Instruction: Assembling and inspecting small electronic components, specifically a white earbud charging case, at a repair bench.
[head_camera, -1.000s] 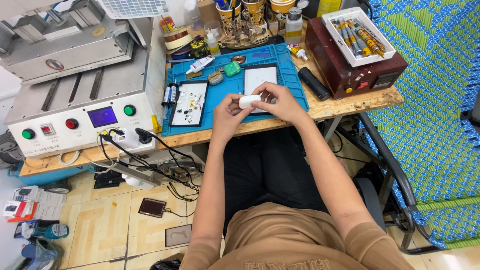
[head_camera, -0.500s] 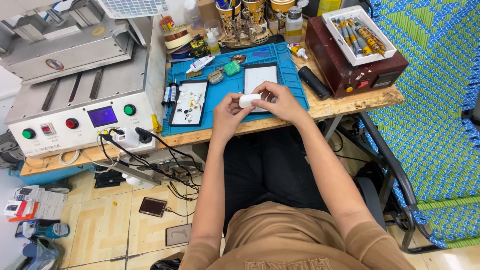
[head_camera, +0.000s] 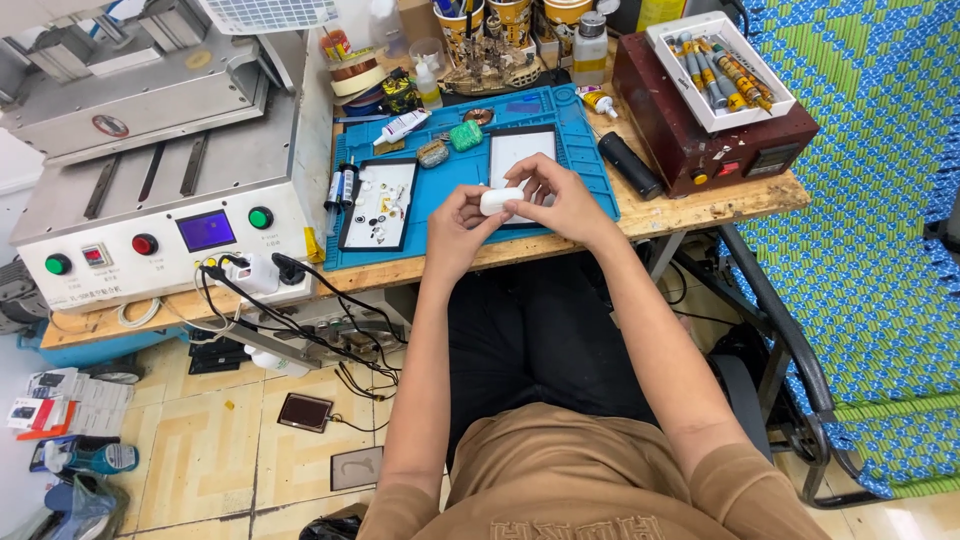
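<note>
White, small and rounded, the case (head_camera: 500, 200) sits between both hands above the near edge of the blue mat (head_camera: 455, 205).

Head view: left hand (head_camera: 458, 228) pinches the case's left end, fingers (head_camera: 470, 197) curled over its top. Right hand (head_camera: 556, 196) closes on the right end, fingers bent down over it. Both hands grasp the one case, held just clear of the wooden surface (head_camera: 690, 205).

On the mat behind the hands: a white rectangular panel with black frame (head_camera: 517, 146); left of it a black-framed tray of small parts (head_camera: 375, 203). A black cylinder (head_camera: 630, 165) lies right of the mat. Far right, a dark red box (head_camera: 715, 140) carries a white tray of tubes (head_camera: 720, 68). Left, a grey machine (head_camera: 160, 190) shows green and red round buttons and a blue screen.
</note>
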